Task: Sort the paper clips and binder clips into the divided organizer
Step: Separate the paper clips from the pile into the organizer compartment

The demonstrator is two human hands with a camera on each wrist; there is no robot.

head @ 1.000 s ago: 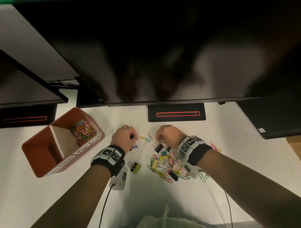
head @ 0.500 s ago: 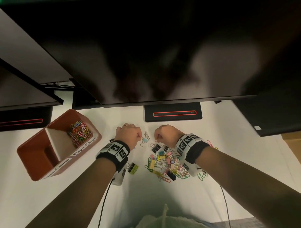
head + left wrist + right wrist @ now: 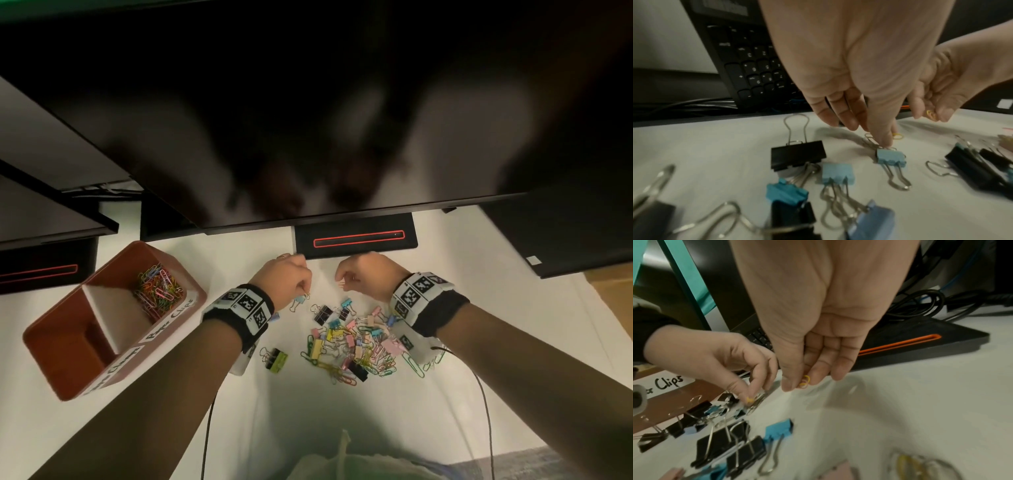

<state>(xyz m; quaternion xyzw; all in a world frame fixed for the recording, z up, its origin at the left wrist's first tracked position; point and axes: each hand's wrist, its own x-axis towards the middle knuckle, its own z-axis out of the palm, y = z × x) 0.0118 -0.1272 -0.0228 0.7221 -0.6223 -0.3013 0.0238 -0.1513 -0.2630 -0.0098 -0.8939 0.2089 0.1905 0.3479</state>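
Pinching the wire handle of a light blue binder clip [image 3: 891, 158] against the white table [image 3: 513, 359], left hand [image 3: 282, 279] with thumb and forefinger closed at the clip's top; clip body lying flat just below the fingertips, a small yellow paper clip [image 3: 898, 136] partly hidden behind them. Holding another yellow paper clip [image 3: 805, 381] between thumb and fingers, right hand [image 3: 371, 275] raised off the table, other fingers curled; only a loop of this clip visible past the fingertips. Heaped below the right hand and partly under its wrist, mixed pile of clips [image 3: 352, 346], single pieces hard to separate. Lying near the left wrist, black binder clips [image 3: 797, 156] and more blue ones, nearest ones blurred and cut off at the left wrist view's lower edge. Standing well out beyond the left hand, brown divided organizer [image 3: 72, 329], coloured paper clips [image 3: 158, 291] in its far compartment, near compartment too shadowed to read, handwritten labels only partly legible. Looming beyond both hands, dark monitor [image 3: 308, 120], reflection smeared.
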